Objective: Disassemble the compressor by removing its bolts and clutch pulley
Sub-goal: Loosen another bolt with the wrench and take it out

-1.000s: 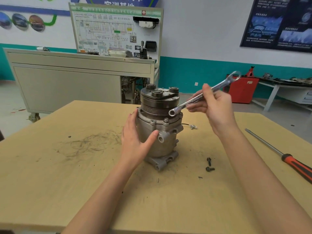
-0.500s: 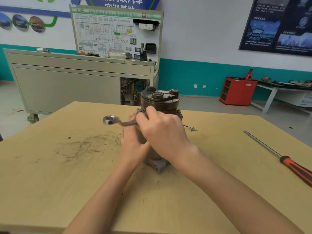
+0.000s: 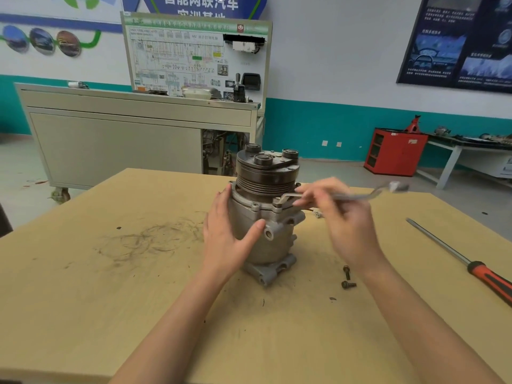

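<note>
Left hand (image 3: 230, 239) spread flat against compressor (image 3: 266, 214); right hand (image 3: 346, 217) pinching wrench (image 3: 357, 195) beside it.

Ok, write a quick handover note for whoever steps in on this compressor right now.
Left hand: open, pressed flat on the compressor body to steady it.
Right hand: grip on the wrench, whose ring end sits on a flange bolt below the pulley.
Compressor stands upright on the table; screwdriver lies at the right.
Done: two bolts out, lying beside the right wrist.
Left: the remaining flange bolts, then the pulley, which is not off yet.
</note>
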`<state>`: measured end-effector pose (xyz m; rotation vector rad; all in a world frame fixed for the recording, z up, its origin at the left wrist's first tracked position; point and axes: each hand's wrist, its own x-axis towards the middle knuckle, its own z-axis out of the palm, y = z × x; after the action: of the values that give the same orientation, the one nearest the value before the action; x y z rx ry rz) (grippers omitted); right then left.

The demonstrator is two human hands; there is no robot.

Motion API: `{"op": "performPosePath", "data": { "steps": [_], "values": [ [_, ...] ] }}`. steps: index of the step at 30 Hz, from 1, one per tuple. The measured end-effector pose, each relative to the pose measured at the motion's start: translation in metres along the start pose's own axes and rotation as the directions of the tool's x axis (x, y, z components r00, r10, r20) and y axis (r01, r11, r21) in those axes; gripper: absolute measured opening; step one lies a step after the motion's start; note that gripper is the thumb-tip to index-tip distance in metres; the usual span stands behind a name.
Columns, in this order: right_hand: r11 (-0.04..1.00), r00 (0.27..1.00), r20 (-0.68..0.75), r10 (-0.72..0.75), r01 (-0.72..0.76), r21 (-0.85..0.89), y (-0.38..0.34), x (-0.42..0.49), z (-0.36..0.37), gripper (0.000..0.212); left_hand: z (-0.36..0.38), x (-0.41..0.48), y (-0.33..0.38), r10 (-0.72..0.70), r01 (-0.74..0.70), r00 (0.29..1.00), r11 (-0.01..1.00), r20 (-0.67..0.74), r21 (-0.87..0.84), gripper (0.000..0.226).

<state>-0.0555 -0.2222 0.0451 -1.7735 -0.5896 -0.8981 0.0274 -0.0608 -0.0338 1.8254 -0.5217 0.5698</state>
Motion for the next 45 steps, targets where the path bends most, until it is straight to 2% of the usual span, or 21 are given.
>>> {"op": "performPosePath", "data": {
  "steps": [2, 4, 8, 10, 11, 13, 14, 16, 17, 18, 19, 20, 22, 26, 29, 33, 36, 40, 42, 43, 45],
  "values": [
    [0.916, 0.954, -0.019, 0.298, -0.280, 0.289, 0.012, 0.010, -0.016, 0.026, -0.002, -0.001, 0.007, 0.002, -0.002, 1.000, 1.000, 0.005, -0.013, 0.085],
    [0.787, 0.892, 0.057, 0.448, -0.424, 0.447, 0.026, 0.022, -0.023, 0.030, -0.003, -0.001, 0.010, -0.002, 0.002, 1.000, 1.000, 0.016, -0.021, 0.083],
    [0.597, 0.800, 0.137, 0.584, -0.538, 0.596, 0.041, 0.034, -0.027, 0.027, -0.003, -0.001, 0.010, -0.005, 0.006, 1.000, 1.000, 0.017, -0.020, 0.082],
    [0.574, 0.800, 0.129, 0.587, -0.523, 0.631, 0.040, 0.033, -0.028, 0.027, -0.003, -0.001, 0.009, -0.005, 0.005, 1.000, 1.000, 0.016, -0.018, 0.082],
    [0.602, 0.810, 0.105, 0.577, -0.508, 0.616, 0.035, 0.032, -0.029, 0.027, -0.003, -0.002, 0.009, -0.008, 0.008, 1.000, 1.000, 0.020, -0.016, 0.082],
    [0.742, 0.852, 0.024, 0.522, -0.468, 0.480, 0.022, 0.029, -0.029, 0.026, -0.002, -0.001, 0.008, -0.015, 0.015, 1.000, 1.000, 0.023, -0.018, 0.082],
    [0.835, 0.887, -0.022, 0.461, -0.426, 0.349, 0.013, 0.028, -0.025, 0.025, -0.002, -0.001, 0.008, -0.016, 0.016, 1.000, 1.000, 0.022, -0.016, 0.082],
    [0.981, 0.980, -0.082, 0.182, -0.186, -0.047, -0.009, 0.025, -0.013, 0.021, -0.002, -0.002, 0.008, -0.011, 0.011, 1.000, 1.000, 0.016, -0.013, 0.082],
    [0.959, 0.998, -0.053, -0.037, 0.021, -0.284, -0.018, 0.025, -0.005, 0.021, -0.002, -0.002, 0.008, -0.007, 0.007, 1.000, 1.000, 0.011, -0.014, 0.081],
    [0.836, 0.970, 0.038, -0.239, 0.226, -0.500, -0.026, 0.025, 0.003, 0.025, -0.002, -0.002, 0.008, -0.006, 0.006, 1.000, 1.000, 0.007, -0.013, 0.081],
    [0.654, 0.915, 0.158, -0.370, 0.378, -0.655, -0.032, 0.026, 0.010, 0.030, -0.001, -0.002, 0.008, -0.007, 0.007, 1.000, 1.000, 0.005, -0.012, 0.081],
    [0.488, 0.870, 0.260, -0.419, 0.457, -0.744, -0.036, 0.027, 0.018, 0.031, -0.001, -0.001, 0.008, -0.010, 0.010, 1.000, 1.000, 0.006, -0.010, 0.081],
    [0.319, 0.845, 0.368, -0.388, 0.498, -0.807, -0.043, 0.027, 0.031, 0.023, 0.000, 0.000, 0.005, -0.009, 0.009, 1.000, 1.000, 0.010, 0.000, 0.079],
    [0.260, 0.840, 0.402, -0.364, 0.506, -0.822, -0.043, 0.020, 0.052, 0.012, 0.003, 0.002, 0.000, -0.063, 0.061, 0.998, 0.997, 0.029, 0.042, 0.092],
    [0.181, 0.818, 0.408, -0.404, 0.509, -0.841, -0.041, 0.013, 0.064, 0.006, 0.004, 0.005, -0.001, -0.094, 0.092, 0.995, 0.994, 0.021, 0.052, 0.087],
    [0.154, 0.827, 0.382, -0.413, 0.477, -0.866, -0.035, 0.004, 0.074, 0.027, 0.007, 0.007, -0.004, -0.026, 0.024, 0.999, 0.997, 0.027, 0.076, 0.079],
    [0.204, 0.844, 0.328, -0.424, 0.442, -0.873, -0.033, 0.002, 0.075, 0.024, 0.007, 0.007, -0.005, -0.028, 0.028, 1.000, 0.999, 0.012, 0.035, 0.078],
    [0.391, 0.859, 0.245, -0.450, 0.436, -0.811, -0.024, -0.003, 0.055, 0.008, 0.003, 0.003, 0.002, -0.014, 0.015, 1.000, 0.997, 0.009, -0.077, 0.078],
    [0.594, 0.878, 0.168, -0.448, 0.432, -0.678, -0.013, -0.010, 0.036, 0.016, 0.001, 0.000, 0.003, 0.000, 0.000, 1.000, 0.998, 0.000, -0.061, 0.081],
    [0.735, 0.912, 0.082, -0.402, 0.375, -0.564, -0.008, -0.014, 0.027, 0.017, 0.000, -0.001, 0.003, 0.006, -0.006, 1.000, 0.999, -0.005, -0.042, 0.082],
    [0.976, 0.986, -0.111, -0.126, 0.103, -0.192, 0.001, -0.018, 0.013, 0.016, -0.002, -0.002, 0.005, 0.004, -0.004, 1.000, 1.000, -0.003, -0.020, 0.082]
  ]
}}
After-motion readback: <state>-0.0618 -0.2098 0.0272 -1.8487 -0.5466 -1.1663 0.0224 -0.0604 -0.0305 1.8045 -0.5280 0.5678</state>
